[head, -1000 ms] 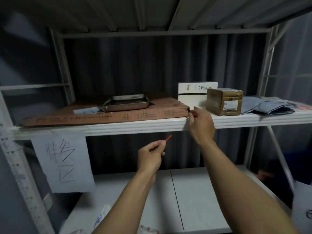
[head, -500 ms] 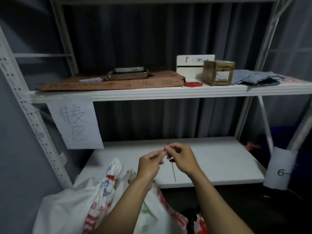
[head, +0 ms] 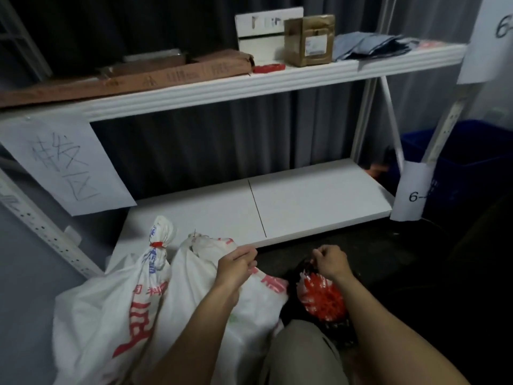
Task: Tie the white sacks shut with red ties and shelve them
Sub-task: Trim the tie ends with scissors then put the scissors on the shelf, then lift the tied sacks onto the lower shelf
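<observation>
I am working on the second white plastic sack with red print (head: 205, 290), lower centre of the frame, its neck gaping beside the first white sack (head: 105, 315), which is wearing a red tie (head: 157, 243). My left hand (head: 236, 263) is curling over the open sack and my right hand (head: 330, 261) over the black bag of red ties (head: 322, 300). I cannot tell whether either is gripping anything. Next, I am judging, comes gathering that neck tight, wrapping a tie, then lifting onto the lower white shelf (head: 305, 195).
</observation>
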